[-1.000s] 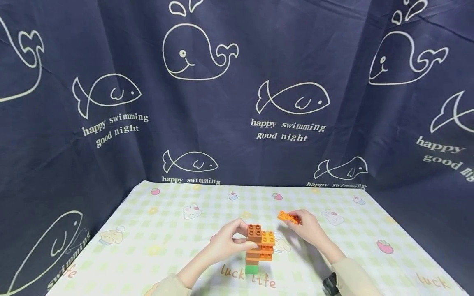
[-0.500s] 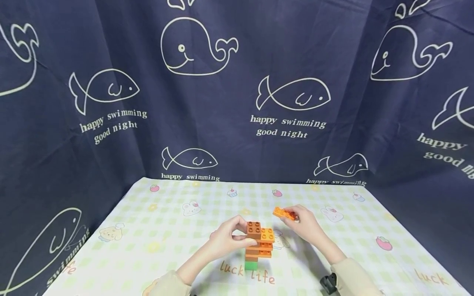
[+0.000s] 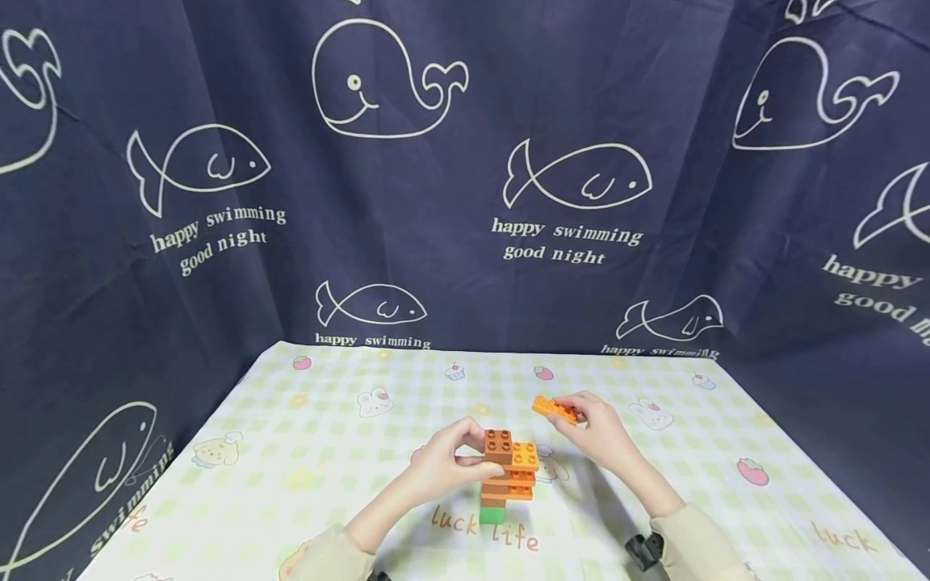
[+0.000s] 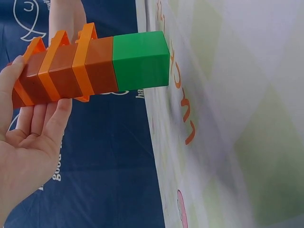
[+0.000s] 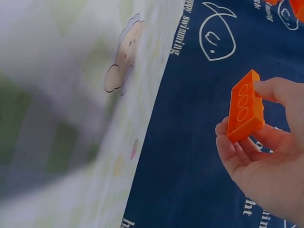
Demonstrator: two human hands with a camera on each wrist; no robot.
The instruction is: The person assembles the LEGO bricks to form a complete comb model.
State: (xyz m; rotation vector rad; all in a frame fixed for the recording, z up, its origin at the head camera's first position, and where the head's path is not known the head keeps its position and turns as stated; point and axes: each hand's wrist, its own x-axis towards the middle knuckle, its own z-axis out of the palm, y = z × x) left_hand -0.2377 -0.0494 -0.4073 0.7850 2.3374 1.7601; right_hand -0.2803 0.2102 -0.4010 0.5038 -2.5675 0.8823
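A stacked tower of building bricks [image 3: 497, 445] stands upright in front of the person. It has a green brick [image 4: 142, 59] at its foot, then brown bricks alternating with thin orange plates [image 4: 83, 59] that jut out to the right in the head view. My left hand [image 3: 445, 466] grips the tower's upper part between thumb and fingers. Off to the tower's right and farther back, my right hand [image 3: 601, 432] pinches a loose orange brick [image 5: 244, 107] above the table. In the right wrist view its hollow underside with round tubes shows; fingers cover part of its studs.
A light checked cloth [image 3: 327, 428] printed with animals, strawberries and lettering covers the table. Behind it hangs a dark blue curtain [image 3: 465, 234] with white whale and fish drawings. A black wrist device [image 3: 643, 552] sits by the right sleeve.
My right hand has moved a little to the left with the orange brick, closer to the tower. My left hand keeps its grip on the tower. The head view has tipped slightly down.
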